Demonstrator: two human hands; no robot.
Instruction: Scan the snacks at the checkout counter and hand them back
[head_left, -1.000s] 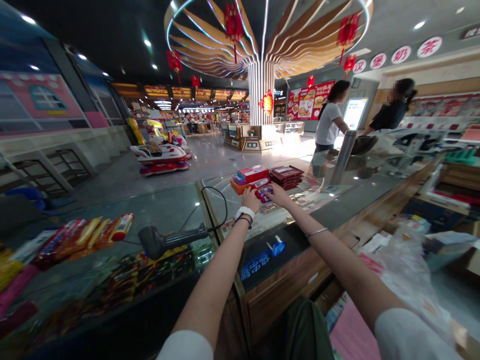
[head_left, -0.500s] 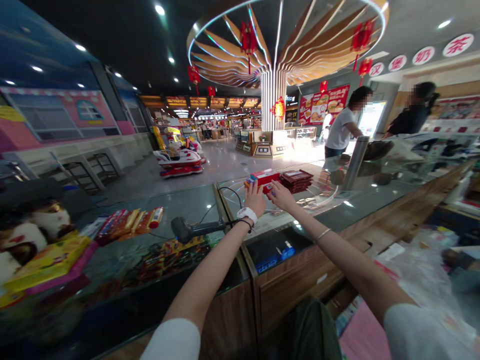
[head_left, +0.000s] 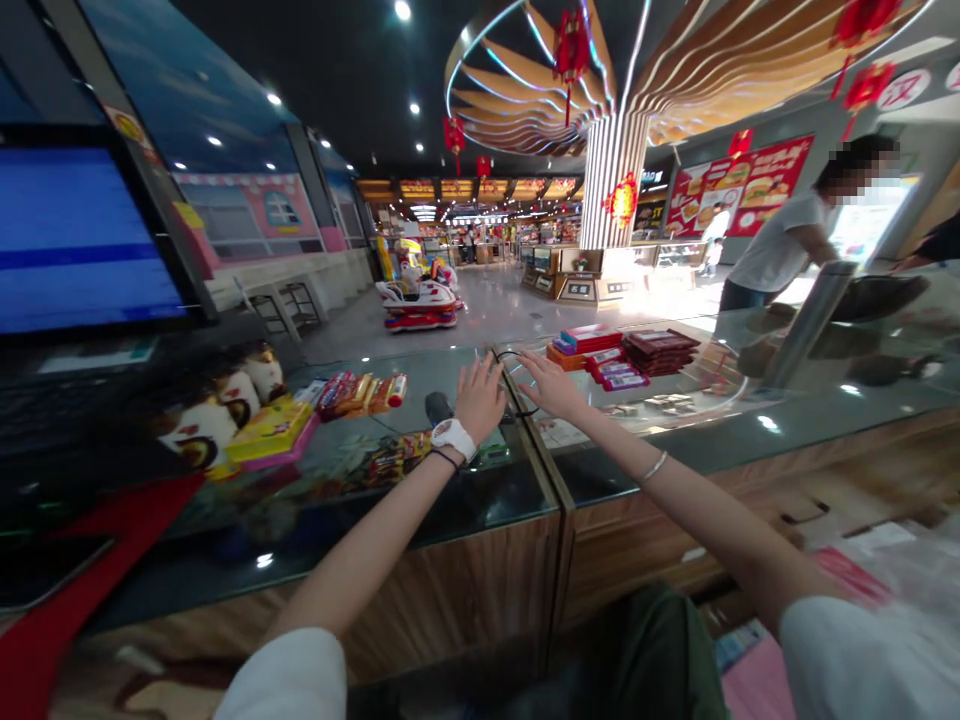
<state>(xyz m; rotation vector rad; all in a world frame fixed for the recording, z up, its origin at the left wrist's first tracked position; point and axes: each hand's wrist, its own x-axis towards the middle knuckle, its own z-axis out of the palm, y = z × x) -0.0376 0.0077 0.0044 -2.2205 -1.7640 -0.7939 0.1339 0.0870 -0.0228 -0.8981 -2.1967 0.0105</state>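
Your left hand [head_left: 480,398] and right hand [head_left: 551,385] are open wide, fingers spread, holding nothing. Flat red-and-purple card packets [head_left: 616,372] lie on the glass display counter [head_left: 720,440], 2 o'clock from your right hand. Probably light, stiff, slippery: grip by the long edges.

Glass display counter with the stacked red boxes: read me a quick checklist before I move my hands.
Left bare hand empty, fingers spread: ok.
Right bare hand empty, off the packs: ok.
Thin black cable clear of both hands: cannot tell.
Red cardboard boxes lying flat in a stack on the glass counter: ok.
Dark maroon packs in a tidy pile: ok.
Black barcode scanner in full view: not ok, the left hand hides it.
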